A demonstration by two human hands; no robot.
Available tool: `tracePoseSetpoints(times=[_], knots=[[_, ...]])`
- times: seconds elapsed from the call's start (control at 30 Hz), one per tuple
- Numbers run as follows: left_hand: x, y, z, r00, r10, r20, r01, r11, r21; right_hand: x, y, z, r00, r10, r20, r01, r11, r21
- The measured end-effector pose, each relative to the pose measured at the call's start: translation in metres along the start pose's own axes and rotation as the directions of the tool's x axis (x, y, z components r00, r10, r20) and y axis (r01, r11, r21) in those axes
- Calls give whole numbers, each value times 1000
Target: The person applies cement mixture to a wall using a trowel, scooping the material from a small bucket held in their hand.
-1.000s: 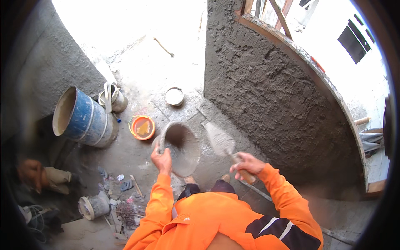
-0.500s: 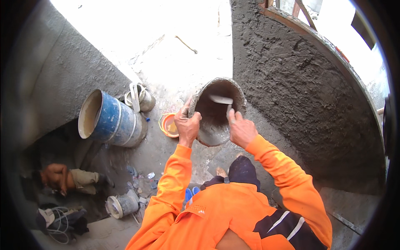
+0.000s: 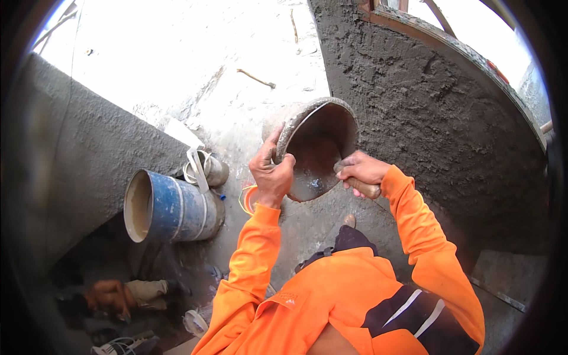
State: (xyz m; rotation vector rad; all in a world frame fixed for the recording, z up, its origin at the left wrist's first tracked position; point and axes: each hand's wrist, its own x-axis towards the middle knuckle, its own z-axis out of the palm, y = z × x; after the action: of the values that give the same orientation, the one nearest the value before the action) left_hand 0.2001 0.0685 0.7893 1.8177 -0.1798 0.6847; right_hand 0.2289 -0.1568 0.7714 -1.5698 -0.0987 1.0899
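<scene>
A mortar-crusted bucket (image 3: 338,125) is tipped so its mouth faces me. My left hand (image 3: 272,177) is closed on the left side of its rim, with the thumb at the mouth. At the right side of the mouth, my right hand (image 3: 362,170) wraps round the brown handle of a trowel (image 3: 367,189). The trowel's blade is not visible now; it showed inside the bucket a moment ago. A little wet grey residue lines the lower inside wall.
To the left lies a blue drum (image 3: 177,207), with a small pail (image 3: 216,171) beside it. An orange pail (image 3: 248,199) is partly behind my left hand. Rough plastered wall (image 3: 438,118) rises on the right. Another person (image 3: 112,296) is at lower left.
My right hand has turned, so the trowel's handle now points toward lower right and its blade is out of sight. The bucket has tilted and shifted slightly right; the whole view has moved too.
</scene>
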Motion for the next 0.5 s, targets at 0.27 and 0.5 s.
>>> tracePoseSetpoints(times=[0.27, 0.5], knots=[[54, -16, 0, 961, -267, -77, 204, 865, -459, 56, 1, 14, 891, -406, 202, 137, 665, 734], [87, -95, 29, 766, -614, -189, 399, 685, -609, 94, 14, 25, 803, -595, 28, 173, 278, 945]])
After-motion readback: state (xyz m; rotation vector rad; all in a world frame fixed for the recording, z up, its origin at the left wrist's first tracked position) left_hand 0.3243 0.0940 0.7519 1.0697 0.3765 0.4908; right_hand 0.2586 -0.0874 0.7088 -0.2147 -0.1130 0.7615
